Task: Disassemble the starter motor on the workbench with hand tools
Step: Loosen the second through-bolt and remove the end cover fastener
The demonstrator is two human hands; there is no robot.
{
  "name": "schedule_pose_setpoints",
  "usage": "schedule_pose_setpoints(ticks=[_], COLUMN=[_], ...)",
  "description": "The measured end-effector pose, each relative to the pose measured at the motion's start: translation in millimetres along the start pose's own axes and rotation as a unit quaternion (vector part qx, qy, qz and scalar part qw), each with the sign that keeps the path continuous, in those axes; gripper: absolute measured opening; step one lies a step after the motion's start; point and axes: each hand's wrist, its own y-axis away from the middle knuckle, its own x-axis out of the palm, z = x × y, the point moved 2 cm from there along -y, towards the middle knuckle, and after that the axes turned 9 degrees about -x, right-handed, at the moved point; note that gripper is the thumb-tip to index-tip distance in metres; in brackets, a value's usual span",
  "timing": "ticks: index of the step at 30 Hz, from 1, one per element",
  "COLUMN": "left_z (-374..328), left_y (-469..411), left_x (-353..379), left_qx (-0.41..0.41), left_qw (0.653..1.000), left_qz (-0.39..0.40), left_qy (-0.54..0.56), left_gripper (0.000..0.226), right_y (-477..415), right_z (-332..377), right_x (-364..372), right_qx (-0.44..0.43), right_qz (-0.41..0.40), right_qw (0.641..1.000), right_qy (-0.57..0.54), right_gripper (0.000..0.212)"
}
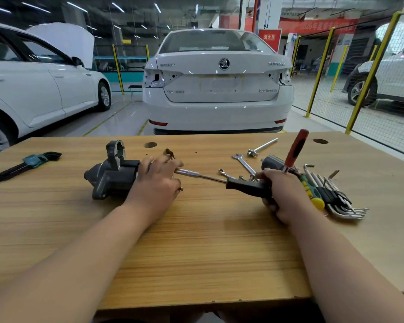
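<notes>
Two hands worked on a starter motor [113, 177] at a wooden bench [196, 241].
The motor lay left of centre toward the far edge, the left hand [156, 180] curled over its right end; the right hand [282, 192] gripped a black-handled socket driver [243, 186] pointing at it.

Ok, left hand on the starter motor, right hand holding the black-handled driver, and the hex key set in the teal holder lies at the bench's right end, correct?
No: the head view shows the teal-holder hex key set at the left end of the bench. The rest holds: left hand on the starter motor, right hand holding the black-handled driver.
</notes>
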Motion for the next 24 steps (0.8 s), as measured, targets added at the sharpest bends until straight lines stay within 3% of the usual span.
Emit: schedule_pose_setpoints(ticks=[3, 6, 11, 15, 17, 20, 24], left_z=[-11.7, -19.2, -3.2, 18.8, 23.0, 24.2, 29.9], left_y=[-2.9, -5.0, -7.5, -8.7, -10.7, -17.6, -23.6], left_x=[0.1, 1.1, 5.9, 16.5, 22.5, 23.2, 24.4], left_qx=[0.034, 0.025, -0.014, -0.065, -0.079, -0.081, -0.082], left_qw=[0.997, 0.997, 0.996, 0.994, 0.991, 0.99, 0.991], left_qz=[-0.067, -0.077, -0.026, 0.063, 0.106, 0.104, 0.098], left_qy=[-0.012, -0.006, 0.079, 0.057, 0.029, 0.043, 0.038], left_gripper=[0.018, 0.017, 0.024, 0.067, 0.075, 0.078, 0.072], right_y=[0.3, -0.8, 1.7, 8.6, 10.9, 14.4, 11.8], right_z=[0.5, 0.4, -0.9, 3.3, 10.9, 26.4, 27.5], right_x=[10.3, 7.3, 2.5, 11.1, 31.0, 75.9, 119.3], right_qx=[0.002, 0.007, 0.017, 0.094, 0.081, 0.032, -0.042], right_qz=[-0.014, -0.049, -0.048, 0.023, 0.104, 0.23, 0.264], right_qw=[0.999, 0.996, 0.996, 0.988, 0.989, 0.972, 0.926], right_qy=[-0.05, -0.072, -0.076, -0.121, -0.068, 0.041, 0.265], right_gripper=[0.023, 0.025, 0.024, 0.014, 0.015, 0.013, 0.012])
